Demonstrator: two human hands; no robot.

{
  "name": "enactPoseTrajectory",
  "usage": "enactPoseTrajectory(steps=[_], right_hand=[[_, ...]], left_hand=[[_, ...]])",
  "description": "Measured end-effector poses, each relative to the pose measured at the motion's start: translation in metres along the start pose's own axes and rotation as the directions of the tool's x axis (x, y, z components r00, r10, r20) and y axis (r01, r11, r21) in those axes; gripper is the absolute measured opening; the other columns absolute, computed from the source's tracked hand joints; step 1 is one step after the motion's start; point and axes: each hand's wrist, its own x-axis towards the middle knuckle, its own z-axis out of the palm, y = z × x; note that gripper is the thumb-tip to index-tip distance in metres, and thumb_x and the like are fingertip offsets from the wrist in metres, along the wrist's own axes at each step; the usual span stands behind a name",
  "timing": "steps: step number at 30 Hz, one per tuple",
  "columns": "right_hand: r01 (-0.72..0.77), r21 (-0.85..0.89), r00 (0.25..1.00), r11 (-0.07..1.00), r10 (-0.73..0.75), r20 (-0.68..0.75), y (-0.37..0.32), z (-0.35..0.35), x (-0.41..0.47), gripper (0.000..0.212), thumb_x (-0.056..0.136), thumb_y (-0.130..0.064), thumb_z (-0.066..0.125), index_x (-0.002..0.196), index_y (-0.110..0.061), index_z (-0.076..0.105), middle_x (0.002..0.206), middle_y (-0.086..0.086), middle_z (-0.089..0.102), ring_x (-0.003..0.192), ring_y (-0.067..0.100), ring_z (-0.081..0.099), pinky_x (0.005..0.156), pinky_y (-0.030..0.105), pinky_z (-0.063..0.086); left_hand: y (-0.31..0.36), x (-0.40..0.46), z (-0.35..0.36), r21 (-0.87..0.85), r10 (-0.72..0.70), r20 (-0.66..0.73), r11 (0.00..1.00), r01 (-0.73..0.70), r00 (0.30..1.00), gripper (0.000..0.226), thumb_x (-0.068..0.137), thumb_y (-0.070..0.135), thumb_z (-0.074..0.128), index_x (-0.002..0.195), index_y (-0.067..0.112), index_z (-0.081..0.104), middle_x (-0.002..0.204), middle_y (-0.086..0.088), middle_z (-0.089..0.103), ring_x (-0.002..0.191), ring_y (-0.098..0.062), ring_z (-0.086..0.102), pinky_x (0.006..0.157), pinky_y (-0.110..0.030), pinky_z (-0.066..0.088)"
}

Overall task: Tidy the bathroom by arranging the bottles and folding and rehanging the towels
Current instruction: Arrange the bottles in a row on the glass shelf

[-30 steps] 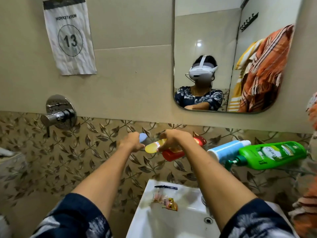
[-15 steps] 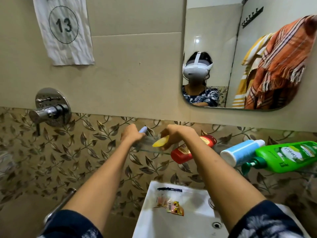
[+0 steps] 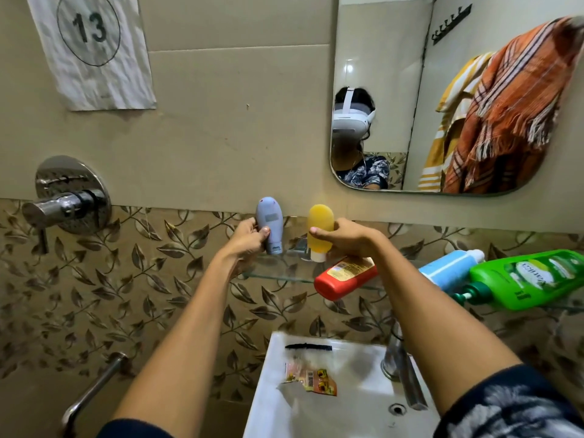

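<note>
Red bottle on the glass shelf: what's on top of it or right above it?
The right hand holding the yellow tube cap-down sits just above the red bottle. The wrist covers the bottle's far end, so contact there cannot be seen.

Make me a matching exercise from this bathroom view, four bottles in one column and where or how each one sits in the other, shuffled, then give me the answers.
Column 1
1. grey bottle
2. yellow bottle
3. red bottle
4. green bottle

Column 2
A. lying on the glass shelf, farthest right
B. held upright in the left hand
C. lying on the shelf just below the right hand
D. held cap-down in the right hand

Pairs: 1-B, 2-D, 3-C, 4-A
</note>
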Motion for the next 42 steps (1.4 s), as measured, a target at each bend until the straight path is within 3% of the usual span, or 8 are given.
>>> enactPoseTrajectory(steps=[8, 15, 19, 25, 30, 33, 37, 42], right_hand=[[0.074, 0.003, 0.996, 0.997, -0.074, 0.046, 0.001, -0.002, 0.005, 0.035, 0.090, -0.031, 0.061, 0.114, -0.006, 0.053, 0.111, 0.014, 0.062, 0.101, 0.030, 0.064, 0.084, 0.039, 0.056], [0.109, -0.058, 0.993, 0.992, -0.106, 0.046, 0.004, -0.001, 0.009, 0.033, 0.086, -0.031, 0.066, 0.109, -0.009, 0.056, 0.105, 0.010, 0.065, 0.090, 0.023, 0.067, 0.073, 0.028, 0.058], [0.092, -0.128, 0.995, 0.988, -0.086, 0.056, 0.002, -0.001, 0.008, 0.046, 0.084, -0.029, 0.068, 0.120, -0.003, 0.053, 0.109, 0.012, 0.063, 0.098, 0.025, 0.064, 0.087, 0.038, 0.055], [0.165, -0.132, 0.986, 0.977, -0.168, -0.005, -0.007, -0.034, -0.018, 0.055, 0.079, -0.018, 0.074, 0.129, -0.010, 0.052, 0.120, 0.004, 0.062, 0.106, 0.017, 0.059, 0.081, 0.023, 0.049], [0.144, -0.124, 0.982, 0.982, -0.157, -0.108, -0.003, -0.081, -0.056, 0.051, 0.075, -0.016, 0.076, 0.122, -0.018, 0.057, 0.108, -0.005, 0.063, 0.102, 0.008, 0.061, 0.082, 0.023, 0.053], [0.088, -0.179, 0.986, 0.980, -0.111, -0.124, 0.007, -0.094, -0.077, 0.051, 0.075, -0.014, 0.077, 0.122, -0.017, 0.057, 0.109, -0.003, 0.063, 0.100, 0.011, 0.061, 0.082, 0.024, 0.053], [-0.001, -0.211, 0.990, 0.978, -0.029, -0.139, 0.022, -0.095, -0.096, 0.054, 0.075, -0.008, 0.076, 0.124, -0.013, 0.055, 0.119, 0.005, 0.061, 0.106, 0.019, 0.060, 0.087, 0.034, 0.055], [-0.026, -0.211, 0.989, 0.977, -0.006, -0.150, 0.044, -0.096, -0.114, 0.056, 0.072, -0.005, 0.078, 0.123, -0.012, 0.056, 0.120, 0.010, 0.063, 0.102, 0.019, 0.061, 0.090, 0.031, 0.051]], left_hand=[[-0.012, 0.003, -0.009, 0.156, 0.009, 0.184, 0.987, -0.038, 0.983, 0.033, 0.096, 0.000, 0.039, 0.129, 0.005, 0.046, 0.125, -0.017, 0.056, 0.116, -0.028, 0.053, 0.102, -0.041, 0.043], [-0.017, -0.004, -0.013, 0.131, -0.002, 0.235, 0.991, -0.030, 0.972, 0.039, 0.097, 0.001, 0.037, 0.135, 0.009, 0.040, 0.130, -0.012, 0.052, 0.120, -0.023, 0.050, 0.102, -0.036, 0.041], [-0.014, -0.010, -0.012, 0.174, 0.004, 0.250, 0.983, -0.049, 0.968, 0.044, 0.096, -0.001, 0.040, 0.138, 0.011, 0.037, 0.132, -0.008, 0.051, 0.127, -0.022, 0.046, 0.101, -0.031, 0.039], [-0.006, -0.030, -0.010, 0.080, 0.149, 0.006, 0.986, -0.149, 0.989, 0.077, 0.090, -0.007, 0.046, 0.149, 0.025, 0.009, 0.158, -0.004, 0.016, 0.144, -0.020, 0.018, 0.116, -0.041, 0.022], [0.006, -0.067, 0.023, 0.222, 0.426, -0.162, 0.895, -0.388, 0.890, 0.072, 0.088, 0.006, 0.058, 0.146, 0.032, 0.023, 0.156, 0.004, 0.022, 0.141, -0.011, 0.018, 0.107, -0.032, 0.024], [0.012, -0.085, 0.056, 0.265, 0.484, 0.024, 0.841, -0.472, 0.875, 0.063, 0.087, 0.016, 0.062, 0.142, 0.028, 0.034, 0.154, 0.004, 0.026, 0.134, -0.003, 0.021, 0.106, -0.027, 0.026], [0.014, -0.091, 0.087, 0.365, 0.294, 0.415, 0.813, -0.454, 0.861, 0.066, 0.082, 0.028, 0.068, 0.140, 0.023, 0.037, 0.151, 0.000, 0.032, 0.129, -0.011, 0.034, 0.103, -0.025, 0.034], [0.010, -0.086, 0.113, 0.616, 0.139, 0.435, 0.675, -0.407, 0.890, 0.076, 0.074, 0.034, 0.075, 0.139, 0.019, 0.039, 0.143, -0.004, 0.042, 0.125, -0.021, 0.043, 0.097, -0.035, 0.043]])
